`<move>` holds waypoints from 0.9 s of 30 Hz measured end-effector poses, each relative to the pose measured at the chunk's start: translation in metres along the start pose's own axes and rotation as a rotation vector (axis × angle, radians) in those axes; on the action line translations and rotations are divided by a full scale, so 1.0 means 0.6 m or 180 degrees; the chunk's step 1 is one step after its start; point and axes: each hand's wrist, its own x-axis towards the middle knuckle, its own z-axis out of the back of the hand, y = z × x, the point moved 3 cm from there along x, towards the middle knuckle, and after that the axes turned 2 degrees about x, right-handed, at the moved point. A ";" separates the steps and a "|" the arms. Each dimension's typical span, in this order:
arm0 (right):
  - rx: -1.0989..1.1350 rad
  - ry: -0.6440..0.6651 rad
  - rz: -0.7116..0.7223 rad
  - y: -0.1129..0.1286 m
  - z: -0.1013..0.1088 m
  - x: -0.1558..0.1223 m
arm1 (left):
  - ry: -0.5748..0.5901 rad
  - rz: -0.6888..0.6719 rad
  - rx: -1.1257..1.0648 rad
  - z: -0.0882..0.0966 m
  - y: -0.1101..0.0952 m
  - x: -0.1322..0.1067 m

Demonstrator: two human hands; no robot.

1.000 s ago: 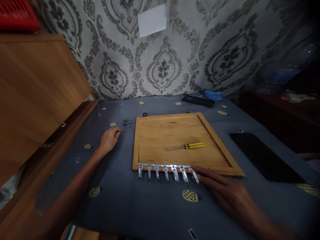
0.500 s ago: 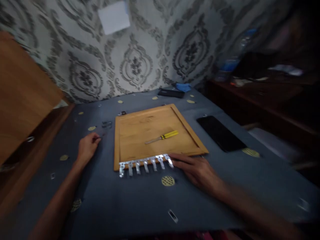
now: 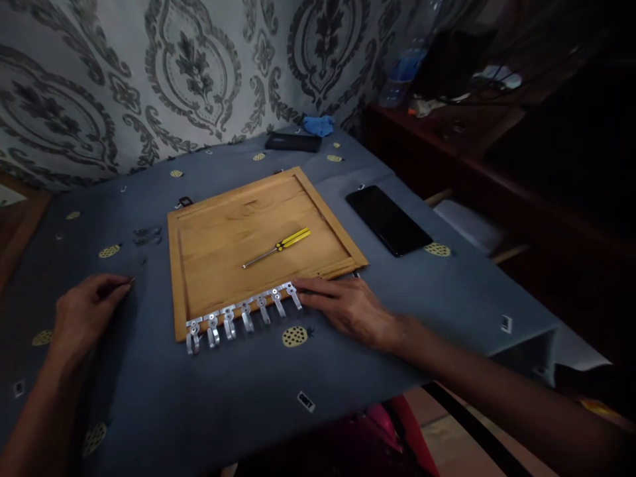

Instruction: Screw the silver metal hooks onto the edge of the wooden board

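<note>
A square wooden board [image 3: 218,258] lies on the blue cloth-covered table [image 3: 238,384]. A metal rail of hooks [image 3: 242,317] runs along the board's near edge. My right hand [image 3: 348,306] lies flat with fingers stretched out, fingertips touching the rail's right end. A yellow-handled screwdriver [image 3: 278,246] rests on the board. My left hand [image 3: 87,308] sits on the cloth left of the board, fingers pinched on a small dark piece that I cannot make out. Small metal parts [image 3: 146,234] lie beyond it.
A black phone [image 3: 388,220] lies right of the board. Another dark flat device [image 3: 293,142] and a blue cloth [image 3: 318,125] sit by the patterned wall. A dark wooden shelf [image 3: 447,132] with clutter stands at right. The table's edge drops off at front right.
The camera has swung right, so everything has shifted left in view. My left hand has drawn back from the small metal parts toward me. My right hand stays at the hook rail's right end.
</note>
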 end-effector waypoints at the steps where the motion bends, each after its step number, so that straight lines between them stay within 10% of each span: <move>1: 0.0000 -0.0013 -0.0007 0.000 0.000 0.000 | 0.0022 0.0012 0.0019 0.000 0.001 0.001; 18: 0.0012 0.0000 0.0147 0.003 0.004 0.000 | -0.0638 -0.0045 -0.0209 0.005 -0.002 -0.019; 22: -0.0027 -0.0011 0.0145 0.002 0.002 0.000 | -0.0423 -0.0462 -0.0749 0.012 -0.078 -0.054; 27: 0.0018 0.0109 0.0120 0.004 0.005 0.003 | 0.0851 -0.1701 -0.1359 -0.005 -0.236 -0.105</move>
